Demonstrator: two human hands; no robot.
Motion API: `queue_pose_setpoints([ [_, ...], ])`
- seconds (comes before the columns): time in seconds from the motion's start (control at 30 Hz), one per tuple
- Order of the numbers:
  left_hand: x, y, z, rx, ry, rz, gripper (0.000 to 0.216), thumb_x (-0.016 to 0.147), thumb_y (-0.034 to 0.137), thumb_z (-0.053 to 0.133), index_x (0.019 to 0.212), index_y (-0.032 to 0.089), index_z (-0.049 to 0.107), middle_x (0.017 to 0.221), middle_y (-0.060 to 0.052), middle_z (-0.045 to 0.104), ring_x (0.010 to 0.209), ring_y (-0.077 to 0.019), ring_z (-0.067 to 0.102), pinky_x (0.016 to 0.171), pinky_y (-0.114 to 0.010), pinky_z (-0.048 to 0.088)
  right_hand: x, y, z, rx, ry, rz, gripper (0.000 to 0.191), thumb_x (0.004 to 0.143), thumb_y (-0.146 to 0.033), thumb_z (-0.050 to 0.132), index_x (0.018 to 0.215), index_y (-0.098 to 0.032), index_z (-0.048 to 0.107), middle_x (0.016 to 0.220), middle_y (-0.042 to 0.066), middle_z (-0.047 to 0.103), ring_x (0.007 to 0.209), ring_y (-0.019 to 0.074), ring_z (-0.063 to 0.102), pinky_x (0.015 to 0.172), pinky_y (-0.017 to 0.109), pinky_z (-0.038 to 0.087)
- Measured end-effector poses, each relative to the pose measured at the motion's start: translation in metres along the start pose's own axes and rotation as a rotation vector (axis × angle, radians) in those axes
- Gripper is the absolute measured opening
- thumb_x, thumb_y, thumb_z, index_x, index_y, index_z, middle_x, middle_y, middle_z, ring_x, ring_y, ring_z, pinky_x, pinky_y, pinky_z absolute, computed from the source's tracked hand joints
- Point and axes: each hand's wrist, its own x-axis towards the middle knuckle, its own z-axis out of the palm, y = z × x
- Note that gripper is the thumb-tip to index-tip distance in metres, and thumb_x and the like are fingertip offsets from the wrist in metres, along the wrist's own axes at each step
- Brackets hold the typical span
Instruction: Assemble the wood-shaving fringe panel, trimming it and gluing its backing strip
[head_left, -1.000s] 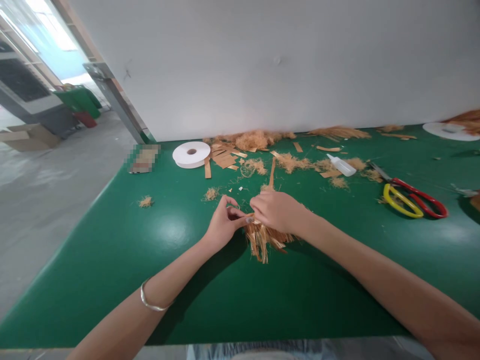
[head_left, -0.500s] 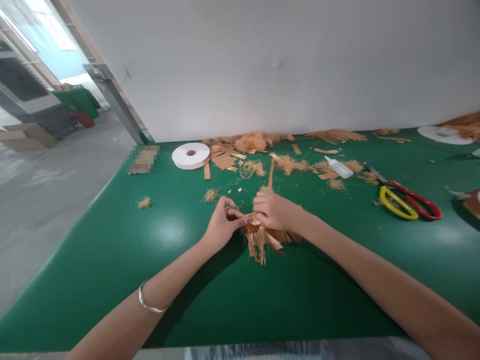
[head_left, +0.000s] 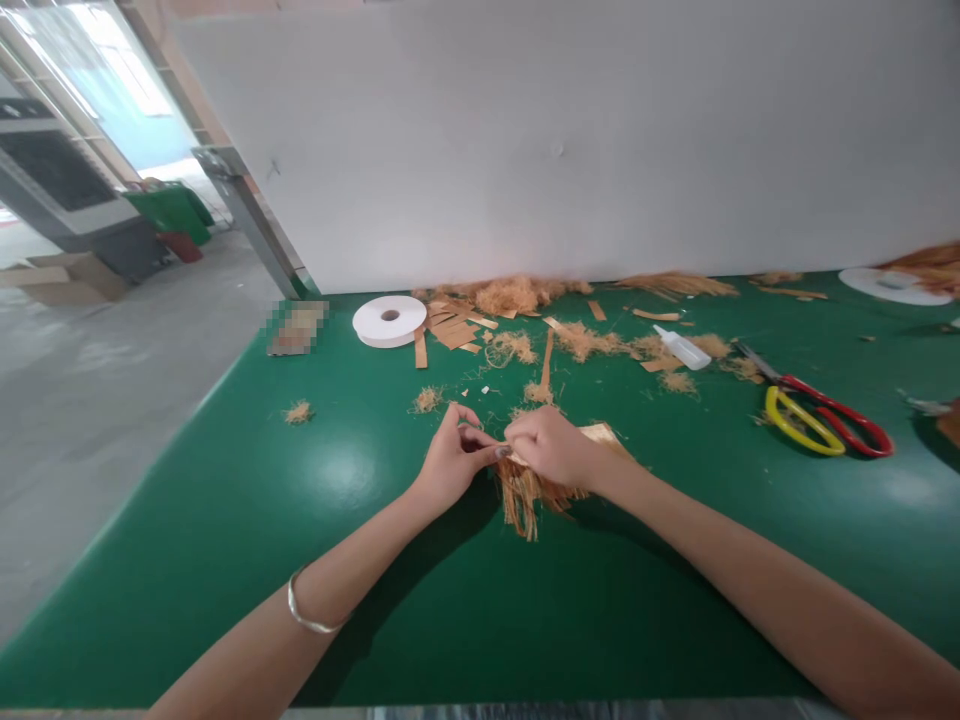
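Fringe [head_left: 523, 500] of tan straw lies on the green bench [head_left: 225, 560], midway between near and far edges, roughly centred in view. Strands hang toward the near edge; pale upper band runs out to the right behind the right wrist.

Left hand [head_left: 452, 462]: thumb and forefinger narrowed in a pinch on the left end of the band, other fingers bent loosely above. Bangle [head_left: 307, 612] on that forearm. Right hand [head_left: 553, 449]: fingers folded in tight, holding the band just beside the left thumb; its fingertips partly hidden.

Straight beyond the right hand, toward the far edge: a tuft [head_left: 538, 393] of fibre, then a flat strip [head_left: 547, 358] pointing away. Two more small tufts lie left of the hands, one well out toward the left edge.

Along the far edge, left to right: a blurred item [head_left: 298, 328] at the far left corner, unreadable; white roll [head_left: 389, 322], flat; offcuts [head_left: 454, 330] beside it; heaped fibre [head_left: 517, 294] against the wall [head_left: 555, 220]; loose straw [head_left: 679, 286]; white disc [head_left: 889, 285] with more straw over its right side.

Nearer than the loose straw, bottle [head_left: 684, 349] on its side, nozzle toward the far left corner. Right of it, scissors [head_left: 817, 410], one handle yellow, one red, blades toward the far edge.
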Motion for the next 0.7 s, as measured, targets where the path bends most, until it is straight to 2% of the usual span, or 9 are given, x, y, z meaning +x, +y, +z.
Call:
queue_pose_setpoints([
  [0.17,0.000,0.000,0.001,0.024,-0.006,0.014,0.049,0.058,0.019,0.078,0.078,0.021,0.032,0.056,0.007,0.064,0.052,-0.0090,0.058,0.056,-0.021,0.044,0.000,-0.002,-0.005,-0.593,-0.045,-0.242,0.018,0.069,-0.013,0.043,0.052,-0.018,0.046,0.056,0.008,0.050,0.054,0.0145,0.031,0.053,0.031,0.020],
  [0.23,0.000,0.000,0.001,0.039,0.004,0.016,0.047,0.060,0.018,0.076,0.078,0.022,0.032,0.056,0.008,0.063,0.053,-0.0092,0.059,0.057,-0.021,0.044,0.001,0.005,-0.014,-0.716,-0.012,-0.216,0.019,0.070,-0.013,0.043,0.053,-0.017,0.048,0.055,0.008,0.049,0.054,0.0144,0.030,0.053,0.030,0.019],
  [0.37,-0.001,0.000,0.000,0.093,0.033,0.018,0.045,0.062,0.017,0.074,0.077,0.022,0.031,0.057,0.008,0.062,0.057,-0.0102,0.061,0.059,-0.022,0.045,0.001,0.021,-0.037,-0.711,0.169,0.010,0.023,0.070,-0.009,0.041,0.049,-0.019,0.041,0.050,0.004,0.040,0.053,0.0142,0.027,0.052,0.030,0.017],
  [0.43,-0.001,0.000,0.000,0.078,0.034,0.015,0.045,0.063,0.017,0.073,0.078,0.022,0.031,0.058,0.007,0.063,0.059,-0.0105,0.062,0.060,-0.022,0.046,0.000,0.021,-0.041,-0.589,0.217,0.013,0.025,0.074,-0.009,0.038,0.051,-0.018,0.044,0.052,0.004,0.042,0.057,0.0152,0.033,0.054,0.029,0.021],
  [0.53,0.000,0.000,0.000,0.043,0.021,0.007,0.045,0.063,0.017,0.073,0.079,0.022,0.031,0.060,0.006,0.065,0.059,-0.0103,0.062,0.061,-0.023,0.046,0.000,0.013,-0.035,-0.397,0.121,-0.121,0.017,0.081,-0.017,0.042,0.076,-0.017,0.058,0.076,0.006,0.058,0.076,0.0176,0.044,0.064,0.028,0.030],
  [0.6,0.000,0.000,0.000,0.035,0.013,0.005,0.045,0.063,0.018,0.073,0.080,0.021,0.031,0.061,0.005,0.067,0.059,-0.0103,0.062,0.061,-0.023,0.046,0.002,0.006,-0.027,-0.389,0.002,-0.180,0.018,0.083,-0.023,0.045,0.086,-0.016,0.061,0.085,0.006,0.061,0.081,0.0180,0.045,0.068,0.029,0.031],
  [0.7,0.000,-0.002,0.001,0.042,0.010,0.007,0.048,0.061,0.019,0.075,0.080,0.021,0.031,0.059,0.006,0.065,0.057,-0.0101,0.061,0.060,-0.022,0.044,0.006,-0.001,-0.018,-0.537,-0.087,-0.207,0.025,0.085,-0.020,0.041,0.069,-0.015,0.060,0.067,0.005,0.057,0.074,0.0167,0.043,0.066,0.030,0.028],
])
